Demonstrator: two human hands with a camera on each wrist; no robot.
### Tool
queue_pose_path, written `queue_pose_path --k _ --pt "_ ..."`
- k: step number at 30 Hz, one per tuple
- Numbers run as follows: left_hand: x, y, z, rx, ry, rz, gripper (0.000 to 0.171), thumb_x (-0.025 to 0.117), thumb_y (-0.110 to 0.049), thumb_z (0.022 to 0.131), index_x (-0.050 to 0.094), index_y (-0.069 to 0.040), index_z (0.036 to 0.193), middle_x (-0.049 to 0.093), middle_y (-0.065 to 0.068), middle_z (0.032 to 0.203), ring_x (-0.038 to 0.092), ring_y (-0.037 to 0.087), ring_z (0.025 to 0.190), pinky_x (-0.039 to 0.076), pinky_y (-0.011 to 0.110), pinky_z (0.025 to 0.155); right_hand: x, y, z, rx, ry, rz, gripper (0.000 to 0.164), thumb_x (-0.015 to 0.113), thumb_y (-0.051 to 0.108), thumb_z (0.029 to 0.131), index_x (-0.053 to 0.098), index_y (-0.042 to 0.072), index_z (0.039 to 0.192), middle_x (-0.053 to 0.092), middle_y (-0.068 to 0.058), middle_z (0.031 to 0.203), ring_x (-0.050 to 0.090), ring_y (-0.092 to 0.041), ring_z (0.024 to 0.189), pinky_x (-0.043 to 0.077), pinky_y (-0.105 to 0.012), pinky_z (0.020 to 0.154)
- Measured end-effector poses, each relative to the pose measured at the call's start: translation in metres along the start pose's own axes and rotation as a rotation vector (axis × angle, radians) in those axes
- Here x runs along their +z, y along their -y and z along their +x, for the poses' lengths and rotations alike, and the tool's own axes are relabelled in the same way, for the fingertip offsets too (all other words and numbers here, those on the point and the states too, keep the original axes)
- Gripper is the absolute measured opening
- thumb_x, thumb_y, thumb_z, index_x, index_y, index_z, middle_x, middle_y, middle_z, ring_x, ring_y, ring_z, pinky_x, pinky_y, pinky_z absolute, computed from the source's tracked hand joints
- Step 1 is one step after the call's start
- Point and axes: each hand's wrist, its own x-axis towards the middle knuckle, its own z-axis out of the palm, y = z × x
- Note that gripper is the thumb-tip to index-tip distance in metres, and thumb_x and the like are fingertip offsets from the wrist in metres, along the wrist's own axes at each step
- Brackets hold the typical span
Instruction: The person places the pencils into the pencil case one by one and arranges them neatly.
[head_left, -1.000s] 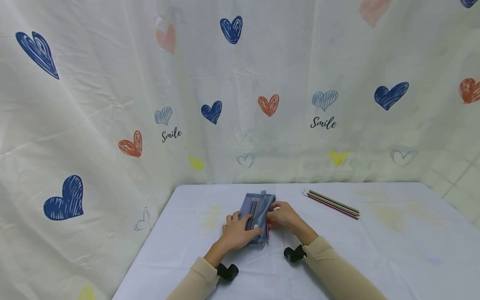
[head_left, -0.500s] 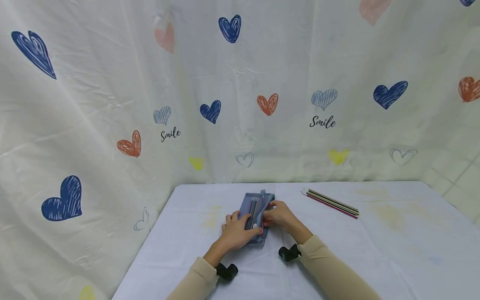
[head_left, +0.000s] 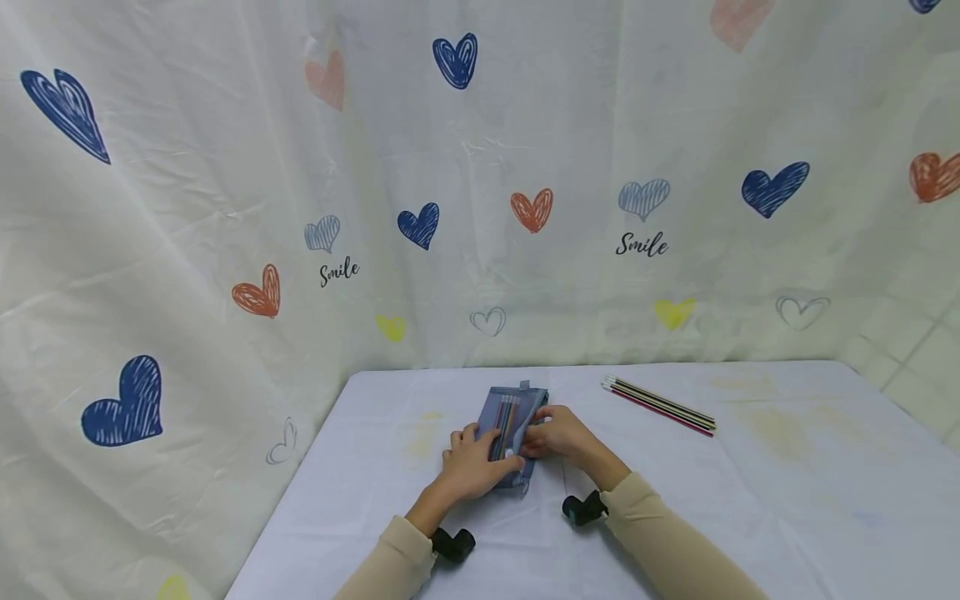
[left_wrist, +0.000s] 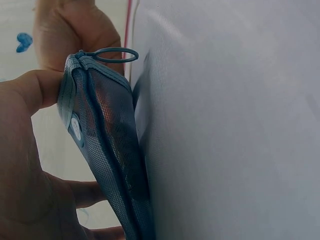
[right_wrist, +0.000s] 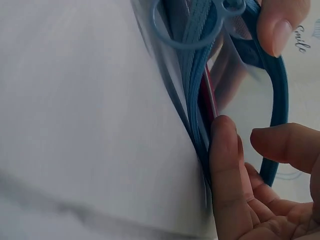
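From where I stand the right hand's (head_left: 558, 433) fingertips are lost to sight against the pouch (head_left: 491, 410) at the centre of the head view. The left hand (head_left: 474, 460) covers part of it, and the pencils inside (head_left: 506, 417) look too small to count. Both sleeves (head_left: 392, 557) run off the bottom edge; the orange heart (head_left: 934, 177) at far right is cut. In the right wrist view, the red pencil (right_wrist: 210, 90) is mostly hidden, so I can't tell whether fingers pinch it.
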Motion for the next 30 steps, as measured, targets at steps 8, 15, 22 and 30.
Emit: queue_pose_path --k 8,15,22,30 --pt "0.000 0.000 0.001 -0.006 0.000 0.008 0.079 0.063 -0.065 0.087 0.056 -0.013 0.146 0.038 0.023 0.154 0.038 0.038 0.130 0.035 0.061 0.095 -0.028 -0.002 -0.005 -0.061 0.022 -0.127 0.034 0.067 0.005 0.093 0.059 -0.009 0.123 0.075 -0.019 0.094 0.074 -0.022 0.077 0.062 -0.037 0.072" --pt "-0.001 -0.001 -0.001 -0.007 0.008 0.000 0.080 0.063 -0.066 0.087 0.055 -0.013 0.146 0.036 0.023 0.156 0.036 0.039 0.132 0.034 0.061 0.097 -0.068 -0.004 -0.009 -0.124 -0.010 -0.227 0.034 0.067 0.008 0.095 0.058 -0.008 0.123 0.075 -0.020 0.101 0.074 -0.022 0.081 0.061 -0.037 0.074" --pt "-0.003 -0.003 -0.002 -0.001 0.009 -0.005 0.080 0.063 -0.065 0.087 0.055 -0.013 0.147 0.035 0.024 0.158 0.036 0.041 0.135 0.034 0.062 0.097 -0.111 -0.005 -0.019 -0.142 -0.048 -0.219 0.041 0.065 0.014 0.098 0.054 -0.009 0.131 0.071 -0.026 0.111 0.073 -0.021 0.087 0.061 -0.037 0.080" --pt "0.000 0.002 0.001 0.001 0.010 0.002 0.080 0.062 -0.066 0.088 0.054 -0.013 0.148 0.035 0.023 0.158 0.035 0.041 0.136 0.034 0.062 0.096 -0.152 -0.009 -0.022 -0.122 -0.090 -0.205 0.044 0.061 0.017 0.103 0.051 -0.010 0.135 0.072 -0.018 0.111 0.071 -0.015 0.089 0.060 -0.031 0.080"
